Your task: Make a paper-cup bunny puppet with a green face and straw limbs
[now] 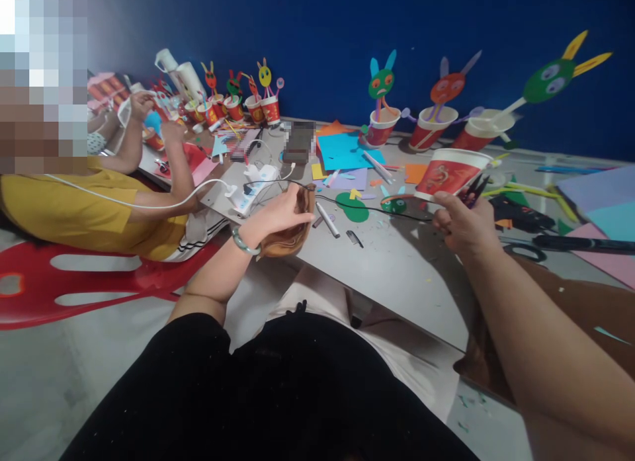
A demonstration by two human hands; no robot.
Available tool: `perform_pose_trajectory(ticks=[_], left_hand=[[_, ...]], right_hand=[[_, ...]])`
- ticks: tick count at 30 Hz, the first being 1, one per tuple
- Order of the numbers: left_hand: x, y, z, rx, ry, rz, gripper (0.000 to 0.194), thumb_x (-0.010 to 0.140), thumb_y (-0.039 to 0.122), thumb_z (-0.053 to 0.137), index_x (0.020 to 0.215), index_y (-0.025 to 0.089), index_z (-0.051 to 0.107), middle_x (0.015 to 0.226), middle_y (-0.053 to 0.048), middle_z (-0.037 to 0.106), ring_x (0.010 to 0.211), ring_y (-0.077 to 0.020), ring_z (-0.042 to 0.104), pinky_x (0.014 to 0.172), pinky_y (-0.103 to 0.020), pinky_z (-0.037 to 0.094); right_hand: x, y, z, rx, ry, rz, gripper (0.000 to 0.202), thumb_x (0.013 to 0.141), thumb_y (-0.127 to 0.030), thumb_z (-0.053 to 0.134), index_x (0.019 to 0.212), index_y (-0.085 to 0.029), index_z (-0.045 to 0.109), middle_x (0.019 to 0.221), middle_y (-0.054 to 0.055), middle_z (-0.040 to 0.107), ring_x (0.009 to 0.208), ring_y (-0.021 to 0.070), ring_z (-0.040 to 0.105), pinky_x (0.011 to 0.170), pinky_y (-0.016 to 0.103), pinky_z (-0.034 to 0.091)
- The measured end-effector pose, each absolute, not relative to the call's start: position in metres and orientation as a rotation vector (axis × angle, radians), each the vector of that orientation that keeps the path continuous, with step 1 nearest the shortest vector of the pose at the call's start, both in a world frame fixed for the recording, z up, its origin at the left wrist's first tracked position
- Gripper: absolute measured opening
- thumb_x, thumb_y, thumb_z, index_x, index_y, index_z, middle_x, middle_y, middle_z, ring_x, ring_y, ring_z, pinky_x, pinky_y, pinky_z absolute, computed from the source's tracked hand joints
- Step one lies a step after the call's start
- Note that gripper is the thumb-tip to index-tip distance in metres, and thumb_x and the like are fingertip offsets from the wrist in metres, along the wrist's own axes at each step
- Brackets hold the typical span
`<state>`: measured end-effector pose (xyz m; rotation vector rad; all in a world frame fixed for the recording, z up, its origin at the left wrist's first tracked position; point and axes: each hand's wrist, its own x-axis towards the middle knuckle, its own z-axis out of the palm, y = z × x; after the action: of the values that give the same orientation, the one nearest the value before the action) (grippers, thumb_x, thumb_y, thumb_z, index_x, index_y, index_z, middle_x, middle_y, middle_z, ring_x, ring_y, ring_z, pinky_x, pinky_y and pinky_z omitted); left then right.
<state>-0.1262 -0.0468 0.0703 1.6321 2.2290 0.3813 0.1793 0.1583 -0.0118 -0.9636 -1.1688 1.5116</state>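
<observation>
My left hand [292, 213] grips a brown pouch [285, 239] at the table's near edge, its thumb over the rim. On the right, my right hand [464, 223] is closed round the bottom of a red and white paper cup [451, 172] that tilts; dark scissor-like handles [476, 188] also show at its fingers. Between the hands lie a white marker [327, 219], a small black cap or clip [354, 238] and a green paper shape [353, 206]. A green paper face [393, 204] lies left of the cup.
Paper cups with rabbit figures [381, 127] line the wall. A black glue gun [526, 213] lies at right. A white power strip [255, 190] with cables is behind my left hand. At left, a person in yellow [94, 203] sits on a red chair [30, 249].
</observation>
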Motion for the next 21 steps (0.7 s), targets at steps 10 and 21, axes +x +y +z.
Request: perform_pose_trajectory(ticks=[10, 21], left_hand=[[-0.14, -0.013, 0.045, 1.192, 1.882, 1.267, 0.019, 0.096, 0.026, 0.077, 0.085, 0.02, 0.063, 0.072, 0.004, 0.063, 0.06, -0.0108, 0.055, 0.059, -0.026, 0.04], [-0.154, 0.003, 0.029, 1.244, 1.925, 1.326, 0.052, 0.108, 0.061, 0.053, 0.071, 0.025, 0.052, 0.072, -0.001, 0.06, 0.072, -0.0164, 0.064, 0.069, -0.034, 0.054]], right_hand=[[0.179, 0.157, -0.009, -0.96, -1.179, 1.527, 0.071, 0.04, -0.046, 0.108, 0.07, -0.026, 0.047, 0.044, -0.013, 0.036, 0.034, 0.0031, 0.024, 0.034, 0.026, 0.015], [0.18, 0.159, -0.012, -0.995, -1.204, 1.512, 0.071, 0.042, -0.051, 0.108, 0.071, -0.026, 0.049, 0.044, -0.012, 0.035, 0.036, 0.0036, 0.024, 0.036, 0.026, 0.018]])
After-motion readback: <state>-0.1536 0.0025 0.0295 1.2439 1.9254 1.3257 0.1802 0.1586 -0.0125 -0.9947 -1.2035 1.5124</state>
